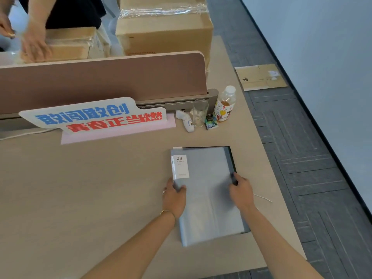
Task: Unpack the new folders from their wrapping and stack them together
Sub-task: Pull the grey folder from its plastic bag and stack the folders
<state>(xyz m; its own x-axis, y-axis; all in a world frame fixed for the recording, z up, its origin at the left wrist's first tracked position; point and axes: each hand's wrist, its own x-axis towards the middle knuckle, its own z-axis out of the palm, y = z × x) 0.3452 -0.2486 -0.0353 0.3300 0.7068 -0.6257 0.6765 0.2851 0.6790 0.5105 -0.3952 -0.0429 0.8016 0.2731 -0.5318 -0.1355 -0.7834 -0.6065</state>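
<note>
A wide beige desk (80,188) fills the room's near side, with a brown divider panel (100,81) and cardboard boxes (165,31) behind it. On the desk's right part lies a grey folder (205,190), flat, in its clear wrapping. The left hand (174,195) pinches its left edge below the white label (180,167), and the right hand (240,191) closes its fingers on the right edge.

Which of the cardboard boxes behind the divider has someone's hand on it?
The smaller cardboard box on the left, where another person's hand rests on its front edge. The taller taped box to its right has no hand on it.
</note>
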